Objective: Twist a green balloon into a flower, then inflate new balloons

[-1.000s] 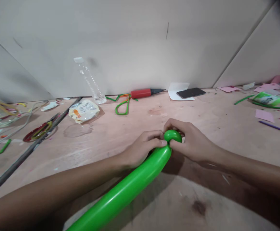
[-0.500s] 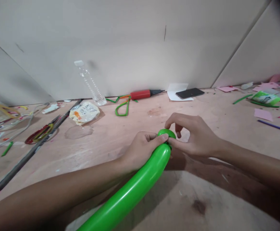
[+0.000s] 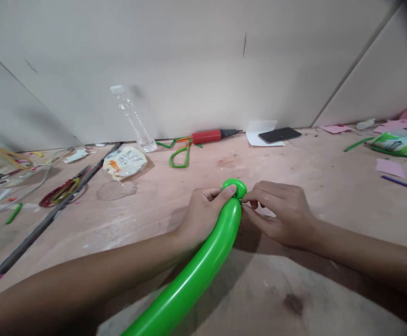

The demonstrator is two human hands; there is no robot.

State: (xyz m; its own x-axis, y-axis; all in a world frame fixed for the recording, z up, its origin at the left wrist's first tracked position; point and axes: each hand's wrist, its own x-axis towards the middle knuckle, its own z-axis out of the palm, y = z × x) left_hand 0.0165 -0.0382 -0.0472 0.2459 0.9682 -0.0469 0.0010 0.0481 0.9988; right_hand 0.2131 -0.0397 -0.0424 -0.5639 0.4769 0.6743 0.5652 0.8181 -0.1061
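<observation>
In the head view, a long green balloon runs from the lower edge of the picture up to the middle of the counter, held between the two hands. Its far end is twisted into a small round loop. The left hand has its grip clamped on the balloon at this twist, thumb lying over the top of the loop. The right hand comes in from the other side, its thumb and forefinger tips pinched together on the balloon just beside the twist; the bit between them is too small to make out.

Beyond the hands, a red pump with a dark nozzle lies along the foot of the wall, a thin green band looped near its left end. Left of that stands a clear bottle with a white cap, and a crumpled wrapper lies just in front of it. To the right of the pump, a dark phone rests partly on white paper.

Far left, a pair of scissors lies by a dark strip, with a short green piece nearby. Far right are a green packet, a pink paper and a thin purple stick.
</observation>
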